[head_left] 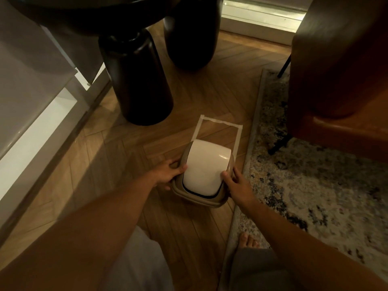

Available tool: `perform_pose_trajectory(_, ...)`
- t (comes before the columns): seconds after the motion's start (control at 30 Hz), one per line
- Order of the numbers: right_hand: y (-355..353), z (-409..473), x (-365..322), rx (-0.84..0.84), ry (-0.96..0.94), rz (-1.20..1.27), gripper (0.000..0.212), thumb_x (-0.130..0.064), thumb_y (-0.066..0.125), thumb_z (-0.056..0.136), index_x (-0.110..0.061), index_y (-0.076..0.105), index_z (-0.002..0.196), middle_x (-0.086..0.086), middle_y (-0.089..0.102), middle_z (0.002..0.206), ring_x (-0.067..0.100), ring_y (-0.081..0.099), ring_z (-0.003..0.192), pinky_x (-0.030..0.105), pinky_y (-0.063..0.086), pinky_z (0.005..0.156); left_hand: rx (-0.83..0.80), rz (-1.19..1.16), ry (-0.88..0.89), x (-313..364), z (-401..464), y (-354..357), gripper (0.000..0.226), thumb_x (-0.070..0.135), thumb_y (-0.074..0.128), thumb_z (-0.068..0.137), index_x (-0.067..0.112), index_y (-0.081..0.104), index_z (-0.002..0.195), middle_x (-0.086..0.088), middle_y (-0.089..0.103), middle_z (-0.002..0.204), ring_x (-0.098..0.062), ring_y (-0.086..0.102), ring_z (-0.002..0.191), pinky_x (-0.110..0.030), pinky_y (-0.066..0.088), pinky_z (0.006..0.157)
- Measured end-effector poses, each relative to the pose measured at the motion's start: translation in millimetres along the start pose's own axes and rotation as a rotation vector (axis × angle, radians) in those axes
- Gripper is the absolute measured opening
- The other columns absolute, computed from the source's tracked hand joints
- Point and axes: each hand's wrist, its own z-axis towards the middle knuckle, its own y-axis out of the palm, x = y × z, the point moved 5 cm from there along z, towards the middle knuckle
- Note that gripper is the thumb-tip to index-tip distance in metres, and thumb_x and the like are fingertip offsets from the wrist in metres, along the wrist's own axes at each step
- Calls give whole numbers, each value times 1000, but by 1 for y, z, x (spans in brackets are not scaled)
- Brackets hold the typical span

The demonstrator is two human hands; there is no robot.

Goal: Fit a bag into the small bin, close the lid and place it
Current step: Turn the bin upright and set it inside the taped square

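Note:
A small beige bin [196, 196] with a white curved swing lid [206, 166] stands on the wooden floor, its lid shut. It overlaps the near side of a rectangle of white tape [218, 122] stuck on the floor. My left hand [169, 172] grips the bin's left side, thumb on the lid's edge. My right hand [236, 184] grips the right side, thumb also on the lid. A thin dark line shows under the lid's front edge. No bag can be made out.
Two thick black table legs [139, 80] stand beyond the tape. A brown leather chair [340, 70] is at the right on a patterned rug [315, 185]. White cabinet fronts [35, 114] run along the left. My bare foot [247, 240] rests at the rug's edge.

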Motion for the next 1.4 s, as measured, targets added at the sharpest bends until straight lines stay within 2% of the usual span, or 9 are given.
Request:
perform_pose_trajectory(0.1,1,-2,2,-16,-25,-44,68,-39,62,103,-39,30,163,1,53,153,23,56,136,48,54,106,-40,-18,-30,-4,-2,-1,110,79,66,56,43,27,152,-7,49,147,-26,59,114,-50,62,77)
perform_pose_trajectory(0.23,6,-8,7,-32,-7,-31,67,-34,60,105,-44,25,160,-3,54,142,18,58,121,19,58,75,-88,-15,-72,-8,-8,2,111,79,60,59,43,17,155,-14,45,151,-35,64,110,-52,60,82)
perform_pose_trajectory(0.43,4,-10,10,-19,54,-5,66,-36,58,105,-47,22,159,-3,57,129,4,60,92,18,57,53,-100,-41,-61,-11,-4,3,111,79,61,61,43,15,155,-17,43,152,-36,69,101,-48,62,78)
perform_pose_trajectory(0.77,-4,-10,15,-5,3,-78,74,-44,67,98,-38,31,162,0,56,148,17,61,123,41,55,102,-87,64,-4,-12,0,5,113,70,68,64,39,13,157,-14,35,155,-34,61,115,-38,62,61)
perform_pose_trajectory(0.87,1,-14,16,-36,-89,-189,69,-28,73,97,-28,40,157,-6,58,136,12,57,123,10,54,84,-106,171,4,-18,2,11,103,54,77,76,34,14,156,-12,44,148,-29,69,92,-39,62,64)
perform_pose_trajectory(0.97,8,-15,19,-55,-132,-268,70,-7,78,91,-31,39,144,-22,54,121,0,58,108,-1,49,70,-84,187,19,-19,7,19,93,36,78,83,29,18,154,-12,51,139,-26,68,78,-43,63,69)
perform_pose_trajectory(1.13,7,-2,35,-66,-113,-395,96,-8,85,85,-30,23,155,-10,47,131,21,54,123,3,53,72,-88,130,59,-20,8,18,99,19,81,80,31,18,155,-11,42,149,-30,59,112,-42,63,76)
perform_pose_trajectory(1.27,12,-4,38,-60,-153,-449,121,-1,86,78,-17,4,166,-7,36,148,23,43,142,43,51,107,-88,163,101,-20,9,23,102,12,81,79,29,15,155,-9,40,150,-29,56,114,-43,62,76)
perform_pose_trajectory(1.4,12,-2,41,-80,-167,-441,118,-9,89,79,-15,9,165,-13,37,147,12,40,141,34,42,114,-51,238,166,-22,11,21,106,19,84,77,23,15,157,-3,38,152,-31,44,136,-41,52,97)
